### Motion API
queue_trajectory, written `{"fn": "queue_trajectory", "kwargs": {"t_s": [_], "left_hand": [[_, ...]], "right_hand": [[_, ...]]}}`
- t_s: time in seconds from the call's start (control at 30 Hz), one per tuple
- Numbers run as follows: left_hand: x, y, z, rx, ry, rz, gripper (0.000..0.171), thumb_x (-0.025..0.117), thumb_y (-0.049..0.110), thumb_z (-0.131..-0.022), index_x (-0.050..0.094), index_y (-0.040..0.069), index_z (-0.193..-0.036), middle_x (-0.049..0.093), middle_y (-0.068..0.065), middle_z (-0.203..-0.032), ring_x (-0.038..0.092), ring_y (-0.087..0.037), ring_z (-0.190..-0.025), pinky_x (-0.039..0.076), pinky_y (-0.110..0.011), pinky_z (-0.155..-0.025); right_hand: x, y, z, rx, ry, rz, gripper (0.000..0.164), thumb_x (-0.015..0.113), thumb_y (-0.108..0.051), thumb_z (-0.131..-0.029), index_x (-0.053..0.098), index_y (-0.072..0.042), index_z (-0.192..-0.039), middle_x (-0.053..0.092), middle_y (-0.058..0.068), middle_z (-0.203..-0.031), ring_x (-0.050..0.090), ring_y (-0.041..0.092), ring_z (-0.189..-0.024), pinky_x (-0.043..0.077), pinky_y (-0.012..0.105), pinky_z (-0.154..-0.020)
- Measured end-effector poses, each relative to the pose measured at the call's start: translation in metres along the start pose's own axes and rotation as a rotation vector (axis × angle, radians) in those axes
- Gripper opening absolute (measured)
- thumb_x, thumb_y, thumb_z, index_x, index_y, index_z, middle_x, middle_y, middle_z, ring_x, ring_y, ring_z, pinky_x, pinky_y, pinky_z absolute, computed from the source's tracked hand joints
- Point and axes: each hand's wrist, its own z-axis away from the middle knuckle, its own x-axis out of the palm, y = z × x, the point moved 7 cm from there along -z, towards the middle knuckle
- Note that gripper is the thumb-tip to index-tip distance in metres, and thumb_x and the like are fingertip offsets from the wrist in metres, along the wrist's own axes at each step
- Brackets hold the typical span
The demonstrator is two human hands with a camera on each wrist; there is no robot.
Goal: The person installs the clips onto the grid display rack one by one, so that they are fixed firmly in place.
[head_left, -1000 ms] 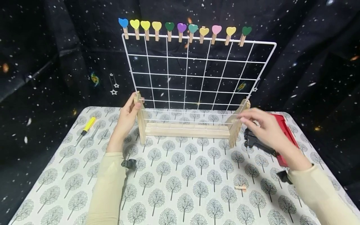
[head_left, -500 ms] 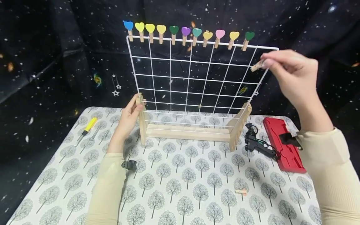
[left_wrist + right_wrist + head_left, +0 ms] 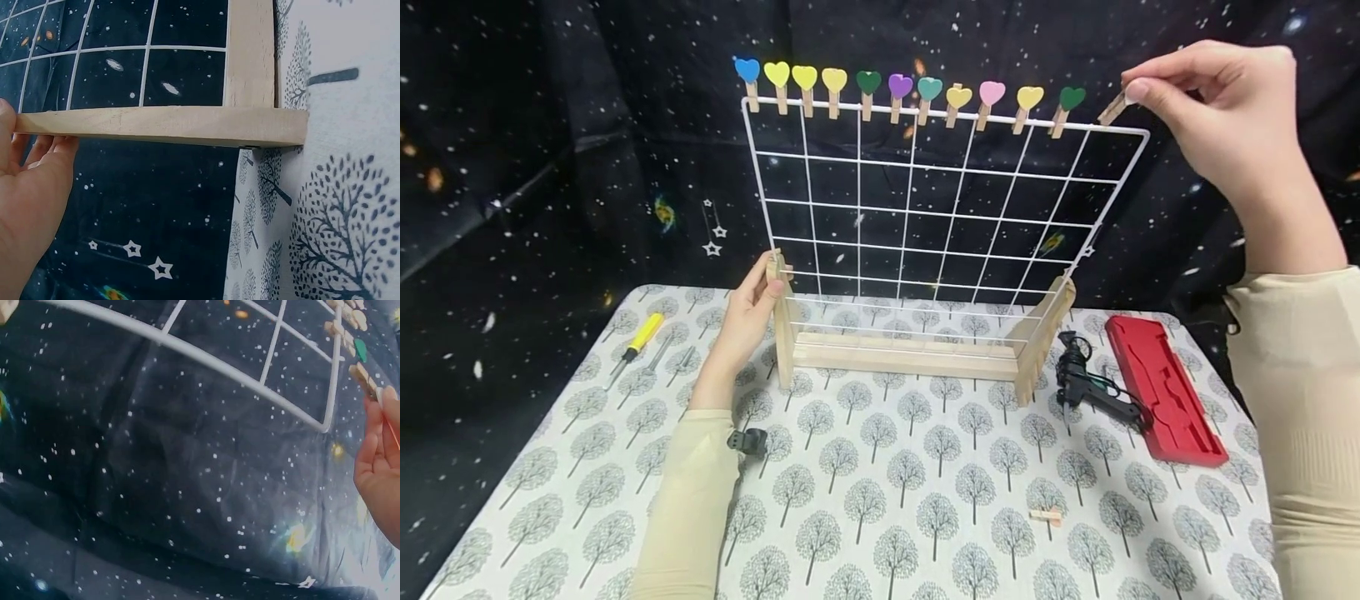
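Observation:
My left hand point(image 3: 745, 321) grips the top of the left wooden upright point(image 3: 781, 321), which shows in the left wrist view as a pale bar point(image 3: 162, 124) between thumb and fingers. A white wire grid point(image 3: 940, 171) stands between the two uprights, leaning back. Along its top wire sits a row of small clothespins with coloured hearts, from a blue heart point(image 3: 747, 70) to a dark green heart point(image 3: 1072, 98). At the top right, my right hand point(image 3: 1232, 108) pinches a wooden clothespin point(image 3: 1114, 108), its tip at the top wire. Whether it straddles the wire I cannot tell.
A loose clothespin point(image 3: 1045, 517) lies on the tree-print cloth point(image 3: 850, 500). To the right are a black glue-gun-like tool point(image 3: 1093, 387) and a red moulded tray point(image 3: 1168, 392). A yellow-handled screwdriver point(image 3: 638, 346) lies at left. Behind hangs a dark starry cloth point(image 3: 587, 167).
My right hand has risen from beside the right upright to the grid's top right corner, carrying the clothespin. The left hand keeps its grip on the left upright. The view has shifted slightly.

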Motion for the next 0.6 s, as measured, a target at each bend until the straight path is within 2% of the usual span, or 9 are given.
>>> {"fn": "queue_trajectory", "kwargs": {"t_s": [0.2, 0.27, 0.6], "left_hand": [[-0.001, 0.0, 0.001, -0.002, 0.003, 0.005, 0.047, 0.041, 0.019, -0.092, 0.027, 0.021, -0.137, 0.042, -0.019, -0.127, 0.04, -0.03, -0.119, 0.028, -0.037, -0.103], [-0.001, -0.001, 0.001, -0.009, 0.003, 0.008, 0.047, 0.041, 0.02, -0.092, 0.027, 0.021, -0.137, 0.042, -0.019, -0.128, 0.04, -0.028, -0.119, 0.028, -0.036, -0.103], [-0.001, 0.0, 0.0, -0.014, 0.008, 0.002, 0.048, 0.041, 0.019, -0.092, 0.025, 0.02, -0.137, 0.043, -0.018, -0.127, 0.04, -0.027, -0.119, 0.028, -0.036, -0.103]], "right_hand": [[0.004, 0.001, -0.007, -0.034, -0.048, 0.071, 0.024, 0.061, -0.025, -0.079, 0.069, -0.01, -0.096, 0.052, -0.031, -0.075, 0.04, 0.002, -0.061, 0.031, 0.013, -0.049], [0.005, 0.001, -0.009, -0.034, -0.07, 0.117, 0.026, 0.059, -0.028, -0.08, 0.068, -0.011, -0.097, 0.054, -0.027, -0.075, 0.04, 0.001, -0.061, 0.031, 0.013, -0.049], [0.009, -0.002, -0.015, -0.06, -0.163, 0.246, 0.028, 0.055, -0.03, -0.083, 0.068, -0.01, -0.097, 0.05, -0.026, -0.07, 0.037, 0.003, -0.058, 0.03, 0.014, -0.046]]}}
